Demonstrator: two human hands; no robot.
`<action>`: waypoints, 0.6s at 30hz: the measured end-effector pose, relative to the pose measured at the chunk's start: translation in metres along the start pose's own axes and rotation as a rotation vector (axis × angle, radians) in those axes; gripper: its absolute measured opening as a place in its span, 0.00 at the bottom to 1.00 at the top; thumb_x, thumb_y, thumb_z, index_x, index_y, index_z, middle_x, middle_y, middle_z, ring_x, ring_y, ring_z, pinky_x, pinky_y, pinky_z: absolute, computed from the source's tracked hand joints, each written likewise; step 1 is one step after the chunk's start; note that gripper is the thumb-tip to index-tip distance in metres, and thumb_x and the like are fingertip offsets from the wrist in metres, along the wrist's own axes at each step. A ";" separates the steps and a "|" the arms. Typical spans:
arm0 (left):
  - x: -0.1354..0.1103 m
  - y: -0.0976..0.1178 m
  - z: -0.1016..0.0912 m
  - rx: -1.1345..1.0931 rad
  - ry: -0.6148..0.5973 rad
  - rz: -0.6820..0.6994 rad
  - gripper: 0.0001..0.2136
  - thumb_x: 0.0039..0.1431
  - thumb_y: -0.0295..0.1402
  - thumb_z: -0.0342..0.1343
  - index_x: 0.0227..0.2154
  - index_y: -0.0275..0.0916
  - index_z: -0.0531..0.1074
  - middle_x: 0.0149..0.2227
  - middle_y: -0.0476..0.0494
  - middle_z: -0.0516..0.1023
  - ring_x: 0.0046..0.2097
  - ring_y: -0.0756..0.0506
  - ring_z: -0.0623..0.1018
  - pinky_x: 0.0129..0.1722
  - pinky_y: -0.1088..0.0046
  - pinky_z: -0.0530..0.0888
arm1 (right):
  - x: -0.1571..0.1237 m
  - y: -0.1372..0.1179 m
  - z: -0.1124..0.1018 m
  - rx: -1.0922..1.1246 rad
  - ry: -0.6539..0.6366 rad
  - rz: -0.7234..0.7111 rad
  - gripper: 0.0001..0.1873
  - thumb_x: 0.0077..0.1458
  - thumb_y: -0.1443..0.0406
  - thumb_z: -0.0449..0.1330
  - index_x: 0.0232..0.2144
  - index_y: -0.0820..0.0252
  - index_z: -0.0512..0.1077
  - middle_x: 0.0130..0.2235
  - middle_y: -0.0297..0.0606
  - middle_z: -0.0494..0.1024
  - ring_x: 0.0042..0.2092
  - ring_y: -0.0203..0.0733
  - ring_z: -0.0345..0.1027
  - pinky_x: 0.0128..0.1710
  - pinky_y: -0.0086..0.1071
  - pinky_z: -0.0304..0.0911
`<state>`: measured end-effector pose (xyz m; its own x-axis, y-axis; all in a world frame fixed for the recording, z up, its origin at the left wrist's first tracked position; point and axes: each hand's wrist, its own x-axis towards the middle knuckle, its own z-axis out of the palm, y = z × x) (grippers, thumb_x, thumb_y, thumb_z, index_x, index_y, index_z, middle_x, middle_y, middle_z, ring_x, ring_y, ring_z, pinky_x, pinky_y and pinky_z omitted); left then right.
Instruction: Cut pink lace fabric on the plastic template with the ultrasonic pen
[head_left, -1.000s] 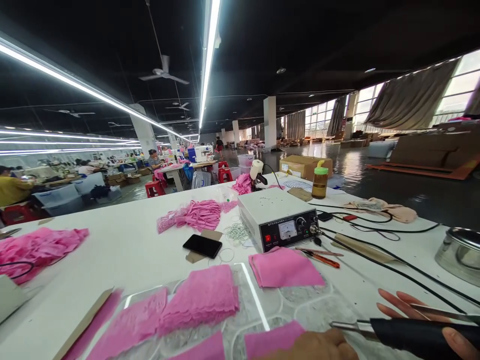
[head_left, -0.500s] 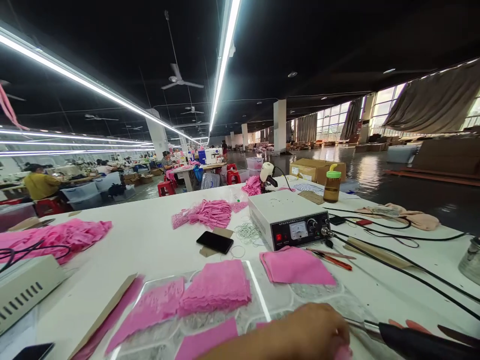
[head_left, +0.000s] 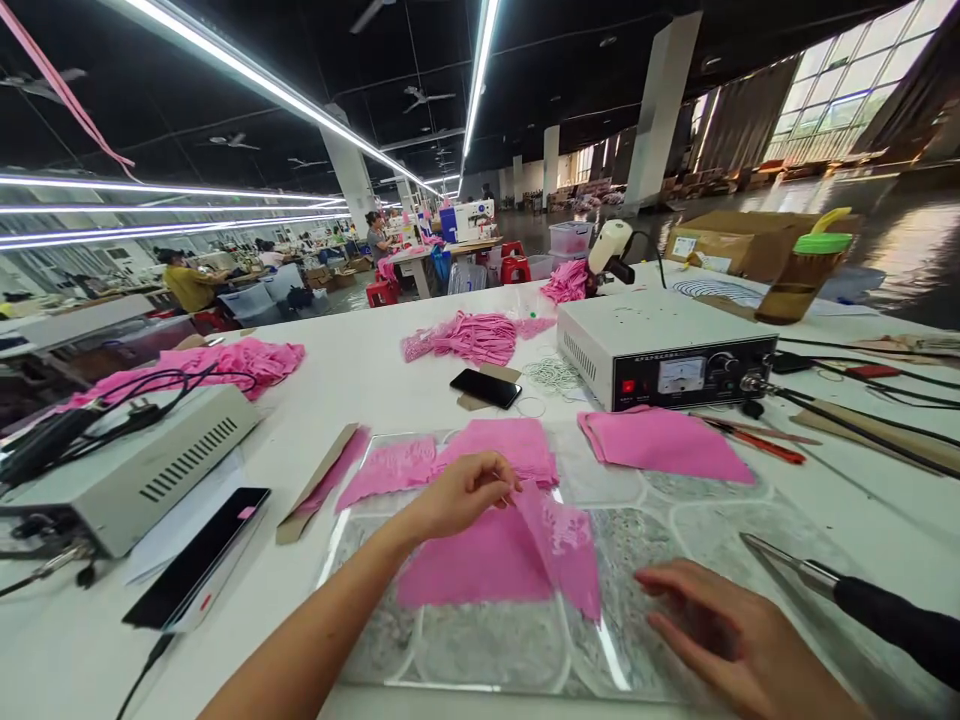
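Note:
My left hand (head_left: 469, 490) is closed, pinching the upper corner of a pink lace-patterned fabric piece (head_left: 570, 545) between thumb and fingers. That piece hangs down over a flat plain pink fabric piece (head_left: 480, 570) on the glossy marbled mat (head_left: 487, 650). To the right, my right hand (head_left: 727, 640) hovers with fingers apart and nothing in it. Beside it lies a handheld tool (head_left: 847, 590) with a black grip and pointed metal tip. Behind my left hand are a pink fabric stack (head_left: 517, 440) and a lace-edged piece (head_left: 394, 465); a plain pink stack (head_left: 667, 445) lies at back right.
A control box (head_left: 667, 340) with a dial stands behind the mat, orange-handled tweezers (head_left: 765, 443) before it. Nearby are a phone (head_left: 486, 388) and a tilted-looking bottle (head_left: 806, 270). At left sit another grey box (head_left: 172, 460), a black tablet-like device (head_left: 199, 555) and folded cardboard (head_left: 319, 485).
My left hand has moved from beside the tool at right to the middle of the mat, now holding up the lace piece. My right hand is in full view, off the tool. The view has shifted.

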<state>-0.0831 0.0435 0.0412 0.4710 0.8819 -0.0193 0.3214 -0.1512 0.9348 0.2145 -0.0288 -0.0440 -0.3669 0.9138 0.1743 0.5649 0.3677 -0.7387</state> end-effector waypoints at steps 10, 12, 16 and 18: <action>-0.063 -0.028 -0.022 0.063 0.137 -0.038 0.05 0.60 0.31 0.50 0.30 0.38 0.67 0.40 0.42 0.75 0.44 0.45 0.74 0.41 0.69 0.71 | 0.051 -0.026 0.035 -0.219 -0.151 -0.351 0.09 0.57 0.68 0.52 0.37 0.56 0.71 0.37 0.40 0.73 0.38 0.43 0.68 0.37 0.36 0.67; -0.062 -0.032 -0.023 0.022 0.151 -0.032 0.05 0.60 0.31 0.50 0.30 0.38 0.67 0.41 0.42 0.75 0.45 0.45 0.74 0.42 0.69 0.71 | 0.056 -0.025 0.033 -0.199 -0.180 -0.350 0.11 0.59 0.69 0.49 0.34 0.56 0.71 0.36 0.39 0.73 0.37 0.41 0.68 0.36 0.34 0.66; -0.053 -0.035 -0.025 -0.092 0.178 -0.002 0.05 0.60 0.32 0.52 0.30 0.37 0.66 0.41 0.41 0.75 0.44 0.46 0.74 0.44 0.68 0.71 | 0.070 -0.027 0.024 -0.169 -0.235 -0.250 0.11 0.61 0.66 0.48 0.32 0.57 0.69 0.33 0.36 0.71 0.31 0.38 0.66 0.30 0.31 0.62; -0.053 -0.036 -0.028 -0.111 0.199 0.011 0.05 0.59 0.33 0.53 0.30 0.37 0.66 0.41 0.40 0.75 0.44 0.46 0.74 0.44 0.68 0.70 | 0.078 -0.034 0.021 -0.139 -0.219 -0.223 0.11 0.62 0.65 0.47 0.31 0.57 0.69 0.31 0.36 0.70 0.28 0.37 0.63 0.28 0.31 0.61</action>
<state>-0.1432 0.0144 0.0189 0.2992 0.9528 0.0515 0.2199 -0.1213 0.9680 0.1510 0.0263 -0.0191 -0.6341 0.7551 0.1666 0.5430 0.5882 -0.5994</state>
